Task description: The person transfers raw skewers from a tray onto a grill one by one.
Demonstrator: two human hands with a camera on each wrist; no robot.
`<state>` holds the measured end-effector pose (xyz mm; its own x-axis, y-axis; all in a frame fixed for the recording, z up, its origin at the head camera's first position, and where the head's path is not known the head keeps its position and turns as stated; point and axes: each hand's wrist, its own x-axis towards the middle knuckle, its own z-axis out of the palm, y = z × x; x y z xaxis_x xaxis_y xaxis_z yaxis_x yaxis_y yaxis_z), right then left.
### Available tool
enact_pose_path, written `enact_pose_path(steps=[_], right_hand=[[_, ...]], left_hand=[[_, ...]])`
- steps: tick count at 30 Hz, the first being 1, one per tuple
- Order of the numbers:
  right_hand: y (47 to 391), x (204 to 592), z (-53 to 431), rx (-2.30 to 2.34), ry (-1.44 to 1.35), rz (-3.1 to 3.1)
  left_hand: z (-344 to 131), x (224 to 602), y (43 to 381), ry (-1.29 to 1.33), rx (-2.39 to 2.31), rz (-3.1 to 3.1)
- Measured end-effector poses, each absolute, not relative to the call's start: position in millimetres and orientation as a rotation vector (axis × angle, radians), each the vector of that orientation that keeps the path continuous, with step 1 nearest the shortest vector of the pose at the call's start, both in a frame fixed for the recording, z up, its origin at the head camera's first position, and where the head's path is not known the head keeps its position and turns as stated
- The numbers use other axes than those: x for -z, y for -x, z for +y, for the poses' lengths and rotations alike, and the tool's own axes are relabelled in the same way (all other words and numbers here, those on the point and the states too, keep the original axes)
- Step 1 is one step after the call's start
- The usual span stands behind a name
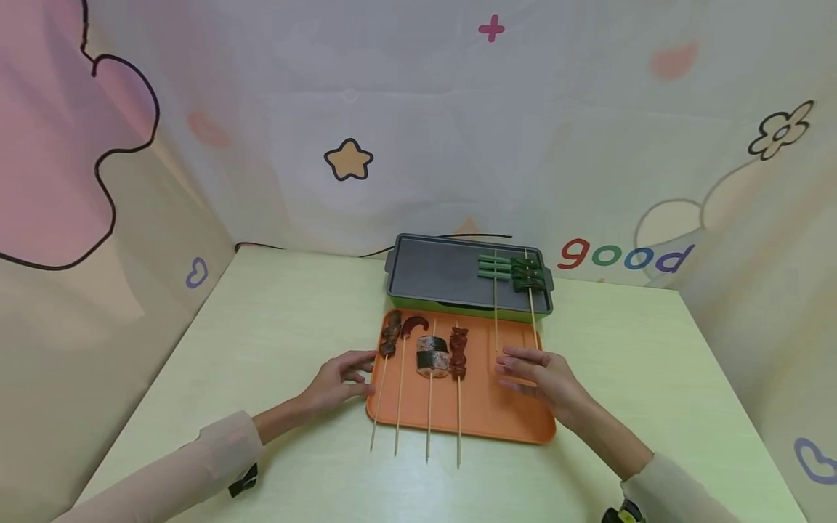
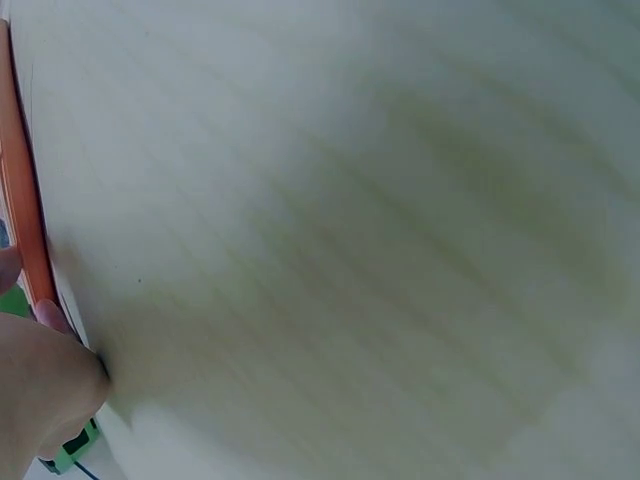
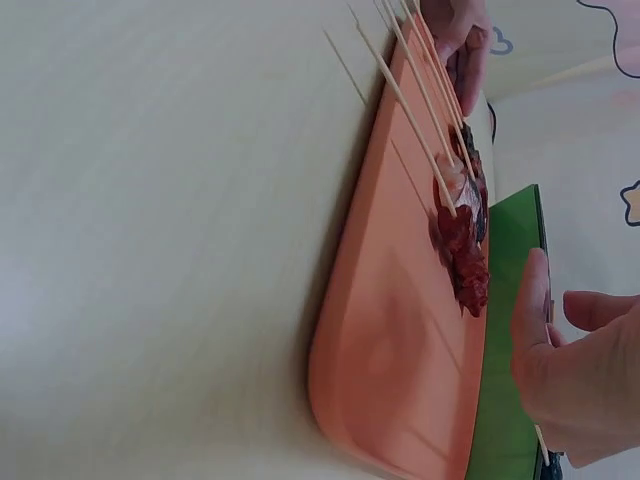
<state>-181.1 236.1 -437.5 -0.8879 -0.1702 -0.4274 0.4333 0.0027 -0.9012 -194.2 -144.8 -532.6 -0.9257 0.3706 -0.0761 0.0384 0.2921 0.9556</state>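
My left hand [image 1: 336,381] rests at the left edge of an orange tray [image 1: 503,421], fingertips and thumb against its rim. Four-sided and shallow, the tray bears a skewer of brown pieces [image 1: 390,334], a curled reddish skewer [image 1: 414,324], a black-and-white roll skewer [image 1: 432,356] and a dark red meat skewer [image 1: 459,353]. Over the tray's right part is my right hand [image 1: 549,378], its fingers extended and spread beside the stick ends of two green skewers. Those skewers, green stalks [image 1: 495,267] and leafy greens [image 1: 527,276], lie on the dark grill plate [image 1: 434,265].
The grill's green side [image 3: 515,250] stands directly behind the tray. Stick ends of the tray's skewers jut past its front edge. The pale table [image 1: 294,312] is bounded by a printed cloth [image 1: 425,167] at the back and sides.
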Motion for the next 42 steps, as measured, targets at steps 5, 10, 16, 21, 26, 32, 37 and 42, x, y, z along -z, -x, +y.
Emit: enact_pose_path(steps=[5,10,16,21,26,32,37,42], right_hand=[[164.8,436.8,238.6,1.909,-0.244,1.812],[152.1,443.5,240.3,1.855,-0.149,1.752],[139.4,462.2,234.7,1.815,-0.04,1.69],[136.6,475.7,228.2,1.816,-0.017,1.673],[135.7,482.8,222.6,1.829,-0.012,1.656],[135.5,488.3,217.5,1.83,-0.022,1.645],[136.6,488.5,213.9,1.835,-0.03,1.61],[136.6,487.5,209.8,1.846,-0.047,1.569]], left_hand=[[-147.7,532.2,192.1,-0.338,-1.669,2.285],[-147.8,531.4,193.0,-0.334,-1.673,2.281],[-147.3,532.6,194.3,-0.345,-1.675,2.279],[-146.0,533.8,195.0,-0.37,-1.689,2.281],[-144.8,534.5,194.7,-0.37,-1.695,2.278],[-144.8,535.1,193.2,-0.369,-1.691,2.284],[-145.5,536.1,193.3,-0.383,-1.697,2.276],[-145.0,537.0,193.9,-0.415,-1.712,2.265]])
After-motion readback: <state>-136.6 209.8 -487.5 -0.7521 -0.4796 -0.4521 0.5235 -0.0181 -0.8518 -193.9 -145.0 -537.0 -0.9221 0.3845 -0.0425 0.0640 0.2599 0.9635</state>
